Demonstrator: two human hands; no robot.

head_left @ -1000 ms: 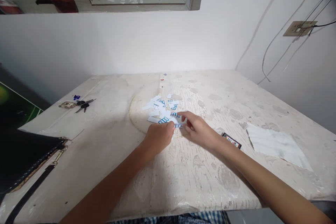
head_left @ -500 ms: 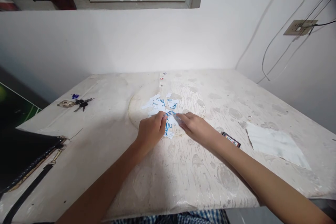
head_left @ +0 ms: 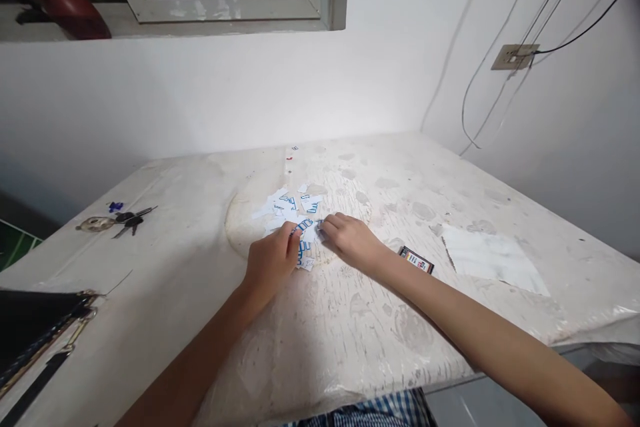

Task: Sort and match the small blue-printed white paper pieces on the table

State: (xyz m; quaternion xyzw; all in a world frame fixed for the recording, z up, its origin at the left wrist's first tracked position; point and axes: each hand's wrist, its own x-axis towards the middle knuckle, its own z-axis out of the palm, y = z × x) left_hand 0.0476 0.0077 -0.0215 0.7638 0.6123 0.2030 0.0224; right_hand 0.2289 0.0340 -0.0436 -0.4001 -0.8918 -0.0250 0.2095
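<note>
While 2 hands, left hand [head_left: 273,259] and right hand [head_left: 350,240], pinch paper scraps [head_left: 303,235], 1 key bunch [head_left: 117,220] lies apart.

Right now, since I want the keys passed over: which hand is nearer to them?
Left. The left hand lies right of the keys; the right hand is farther right.

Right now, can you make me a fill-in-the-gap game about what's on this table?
1. Both hands, the left hand and the right hand, meet over a pile of white paper scraps printed in ____ ink.
2. A bunch of ____ lies near the table's far left edge.
3. The small colourful card lies just beside the ____ forearm.
4. A flat white sheet lies to the ____ of that card.

Missing words: blue; keys; right; right
</note>
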